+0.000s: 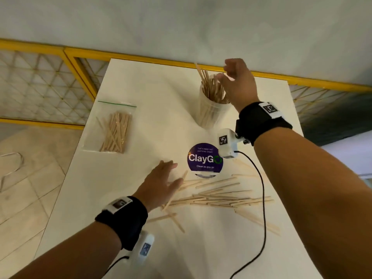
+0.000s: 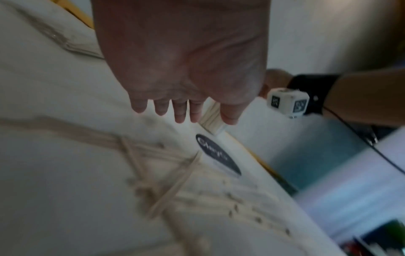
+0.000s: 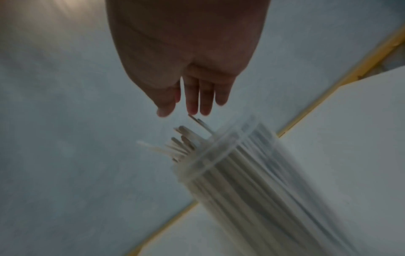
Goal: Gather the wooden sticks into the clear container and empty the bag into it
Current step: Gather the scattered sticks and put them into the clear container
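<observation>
A clear container (image 1: pixel 211 111) (image 3: pixel 247 173) stands upright at the back of the white table (image 1: pixel 141 87), packed with wooden sticks (image 1: pixel 211 87) that poke above its rim. My right hand (image 1: pixel 237 81) (image 3: pixel 188 97) hovers just over those stick tops, fingers loose and empty. Several loose sticks (image 1: pixel 221 196) (image 2: pixel 166 190) lie scattered near the front. My left hand (image 1: pixel 163 182) (image 2: pixel 181 110) is flat and spread just above the table at the left end of that pile, holding nothing. A clear zip bag (image 1: pixel 112 129) of sticks lies flat to the left.
A round purple ClayGo sticker (image 1: pixel 205 160) marks the table's middle. A black cable (image 1: pixel 261 208) trails from my right wrist across the loose sticks. A yellow-framed lattice fence (image 1: pixel 40 81) runs behind the table, tiled floor to the left.
</observation>
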{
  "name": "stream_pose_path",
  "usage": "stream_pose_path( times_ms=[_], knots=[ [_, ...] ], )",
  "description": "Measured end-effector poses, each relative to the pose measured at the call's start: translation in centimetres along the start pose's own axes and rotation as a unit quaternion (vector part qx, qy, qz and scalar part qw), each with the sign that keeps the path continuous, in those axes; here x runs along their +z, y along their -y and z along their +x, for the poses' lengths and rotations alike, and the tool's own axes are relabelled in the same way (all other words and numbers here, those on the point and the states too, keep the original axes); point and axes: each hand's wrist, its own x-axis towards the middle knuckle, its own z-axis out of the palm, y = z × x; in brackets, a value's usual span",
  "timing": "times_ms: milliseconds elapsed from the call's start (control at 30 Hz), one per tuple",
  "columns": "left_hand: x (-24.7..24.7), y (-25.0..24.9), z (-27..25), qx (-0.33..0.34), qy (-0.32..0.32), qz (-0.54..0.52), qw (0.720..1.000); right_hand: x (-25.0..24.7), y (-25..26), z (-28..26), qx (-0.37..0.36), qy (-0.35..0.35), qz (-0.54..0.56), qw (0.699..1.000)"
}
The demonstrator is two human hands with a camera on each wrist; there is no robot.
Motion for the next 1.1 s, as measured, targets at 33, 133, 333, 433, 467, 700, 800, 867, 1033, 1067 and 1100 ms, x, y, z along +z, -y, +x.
stream_pose_path(
  times_ms=[33, 133, 333, 433, 467, 700, 800, 867, 1033, 1067, 1100],
  knots=[
    [0.6, 0.3, -0.4, 0.013, 0.028, 0.055, 0.998, 0.1, -0.2, -0.3, -0.039, 0.030, -0.079, 0.996],
    [2.8, 1.3, -1.3, 0.064, 0.083, 0.187, 0.977, 1.3, -1.3, -1.6, -0.122, 0.206, -0.349, 0.906],
    [5.8, 2.0, -2.9, 0.135, 0.071, 0.251, 0.956, 1.9, -0.8, -1.8, -0.213, 0.114, -0.343, 0.908],
    [6.3, 1.7, -3.0, 0.131, 0.076, 0.266, 0.952, 2.9, -0.4, -1.6, -0.202, 0.176, -0.422, 0.866],
    [6.4, 1.5, -3.1, 0.126, 0.077, 0.266, 0.953, 3.0, -0.5, -1.5, -0.160, 0.194, -0.449, 0.858],
    [5.0, 0.6, -3.3, 0.120, 0.095, 0.254, 0.955, 2.7, -0.4, -1.7, -0.179, 0.150, -0.369, 0.900],
    [3.9, 1.2, -3.7, 0.127, 0.093, 0.271, 0.950, 3.2, 0.1, -1.6, -0.157, 0.205, -0.444, 0.858],
    [3.4, 1.8, -4.0, 0.102, 0.080, 0.283, 0.950, 2.9, -0.3, -1.5, -0.126, 0.181, -0.472, 0.853],
    [2.1, 3.2, -5.3, -0.012, 0.038, 0.248, 0.968, 1.9, -1.1, -1.9, -0.110, 0.184, -0.403, 0.889],
    [1.9, 3.5, -5.9, -0.031, 0.037, 0.241, 0.969, 1.4, -1.0, -2.3, -0.126, 0.179, -0.386, 0.896],
    [1.8, 3.9, -6.4, -0.047, 0.035, 0.236, 0.970, 0.6, -1.1, -2.7, -0.147, 0.141, -0.350, 0.914]
  ],
)
